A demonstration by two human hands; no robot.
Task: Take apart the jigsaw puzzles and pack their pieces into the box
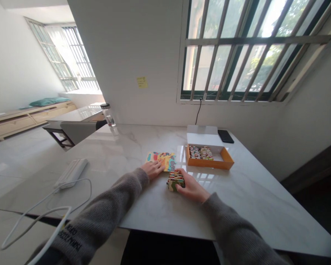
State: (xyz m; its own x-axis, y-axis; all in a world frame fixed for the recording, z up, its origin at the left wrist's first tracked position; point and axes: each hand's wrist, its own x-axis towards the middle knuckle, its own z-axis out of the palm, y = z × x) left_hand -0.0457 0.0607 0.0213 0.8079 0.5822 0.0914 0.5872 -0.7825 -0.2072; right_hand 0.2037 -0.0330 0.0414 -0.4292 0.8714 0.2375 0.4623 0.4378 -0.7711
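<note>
My left hand (pixel 154 169) lies on a colourful jigsaw puzzle (pixel 169 160), its fingers stretched flat over the lower left of the picture. Yellow, teal and red show on the part left uncovered. Just to the right and nearer to me, my right hand (pixel 188 186) is closed round a stack of puzzle pieces (pixel 174 181), thumb on the near side and fingers behind. The stack is upright at the table surface, and a green camouflage-like pattern faces me. Further right stands an orange box (pixel 209 163) with rows of similar pieces (pixel 201 152) in its left part.
A black phone (pixel 225 136) lies behind the box, beside its white lid flap (pixel 200 135). At the table's far left edge stands a clear bottle (pixel 109 117). A white power strip (pixel 73 173) with a looping cable is on the left. The marble-look table (pixel 165 217) ends close to me.
</note>
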